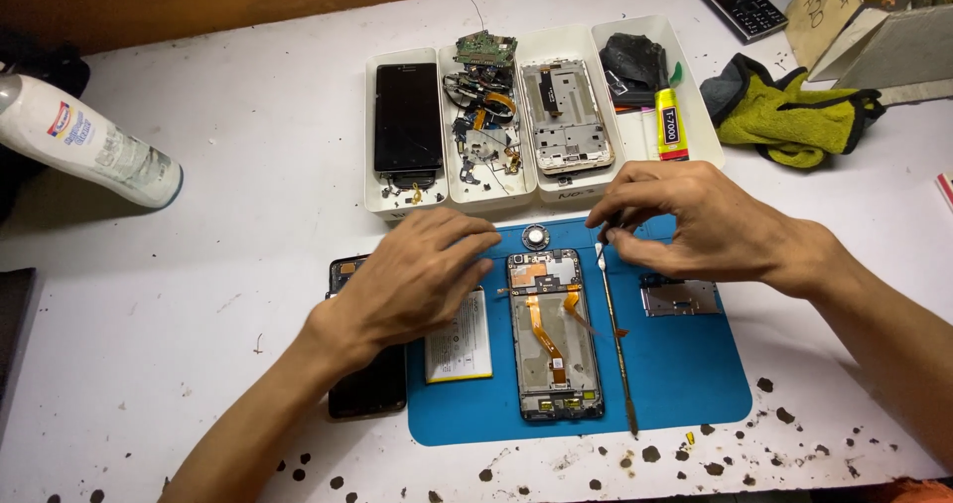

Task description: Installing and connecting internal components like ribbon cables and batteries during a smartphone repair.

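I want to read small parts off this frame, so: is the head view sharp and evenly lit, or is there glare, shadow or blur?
Head view: sharp on the open phone and mat; soft shadows under the left hand and right hand; mild sheen on the bottle; top left corner dark; no motion blur.

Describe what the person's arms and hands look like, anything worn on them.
Both arms are bare to the frame edge, with no sleeves showing. The left hand and right hand wear no gloves, and no rings, watch or bands are visible. No markings can be made out.
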